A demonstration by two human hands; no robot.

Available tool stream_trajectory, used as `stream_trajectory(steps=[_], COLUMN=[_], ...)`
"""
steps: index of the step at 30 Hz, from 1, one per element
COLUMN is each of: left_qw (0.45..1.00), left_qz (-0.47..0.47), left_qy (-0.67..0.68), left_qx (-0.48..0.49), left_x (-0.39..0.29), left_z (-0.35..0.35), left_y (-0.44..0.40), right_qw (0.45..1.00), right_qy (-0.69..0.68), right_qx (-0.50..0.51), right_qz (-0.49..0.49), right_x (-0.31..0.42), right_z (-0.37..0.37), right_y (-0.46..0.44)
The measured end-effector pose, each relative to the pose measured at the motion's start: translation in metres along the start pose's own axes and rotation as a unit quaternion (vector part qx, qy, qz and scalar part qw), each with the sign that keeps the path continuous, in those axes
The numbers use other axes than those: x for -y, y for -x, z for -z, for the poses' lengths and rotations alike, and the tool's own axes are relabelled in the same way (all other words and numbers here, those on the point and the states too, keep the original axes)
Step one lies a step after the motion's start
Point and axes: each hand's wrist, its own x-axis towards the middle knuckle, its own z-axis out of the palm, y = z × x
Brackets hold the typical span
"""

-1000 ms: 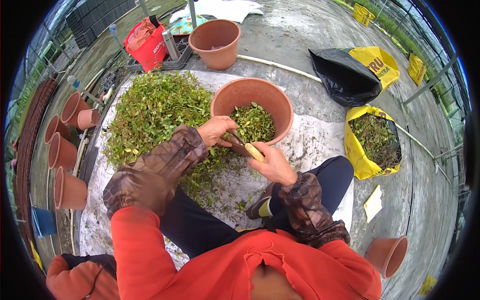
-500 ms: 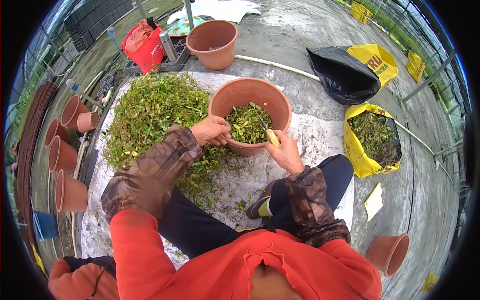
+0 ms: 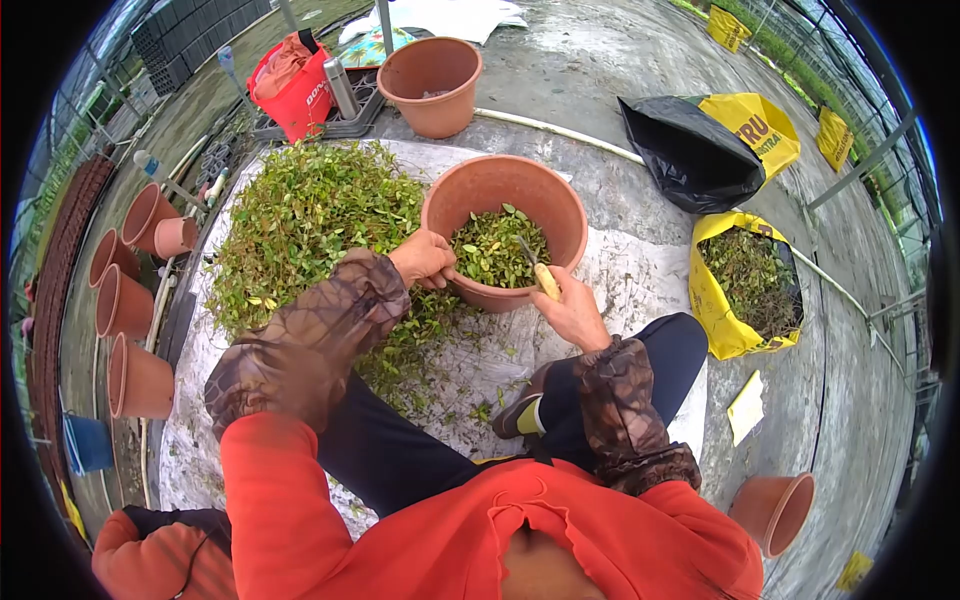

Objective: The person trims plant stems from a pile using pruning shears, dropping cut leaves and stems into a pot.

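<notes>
My left hand [image 3: 424,260] is at the left rim of a large terracotta-coloured pot [image 3: 508,176], its fingers pinched together. What they hold is too small to make out. In my right hand [image 3: 574,312], at the pot's near right rim, is a small knife [image 3: 547,281] with a yellowish handle, its blade pointing up over the pot. Cut leafy pieces [image 3: 497,247] cover the pot's bottom. A big heap of leafy stems [image 3: 310,225] lies left of the pot, spilling down beside my left forearm.
A yellow bag of plant scraps [image 3: 745,285] stands at right, below an open black and yellow bag [image 3: 690,150]. Another pot [image 3: 430,90] and a red bag [image 3: 292,90] stand behind. Several pots [image 3: 125,303] line the left side. White sheeting [image 3: 625,270] lies underneath.
Both hands stay close to the pot, with only slight shifts. The knife blade has turned a little, and the whole view has moved slightly.
</notes>
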Motion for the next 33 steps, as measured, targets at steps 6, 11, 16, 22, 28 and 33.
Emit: stream_trajectory(steps=[6,11,16,22,28,33], left_qw=[0.998,0.999,0.963,0.945,0.944,0.993], left_qz=[-0.034,-0.024,-0.161,-0.289,-0.179,-0.040], left_qy=[-0.048,-0.031,-0.123,-0.150,-0.081,0.020], left_qx=[0.003,0.019,0.180,-0.010,-0.265,-0.113], left_x=[-0.003,0.000,-0.001,-0.019,0.018,0.011], left_z=[-0.011,-0.019,-0.023,-0.006,0.057,0.052], left_y=[0.000,-0.005,0.003,0.027,-0.031,-0.017], right_qw=[0.995,0.998,0.997,0.996,0.999,0.996], right_qy=[-0.027,-0.047,-0.058,-0.080,-0.046,-0.071], right_qx=[0.093,0.042,-0.041,-0.034,-0.021,0.000], right_qz=[-0.023,-0.020,0.035,0.024,-0.013,0.059], right_x=[0.018,0.008,-0.013,-0.031,-0.028,-0.020], right_z=[-0.003,-0.009,-0.009,-0.008,-0.015,-0.008], right_y=[0.003,-0.001,-0.002,-0.002,0.001,0.007])
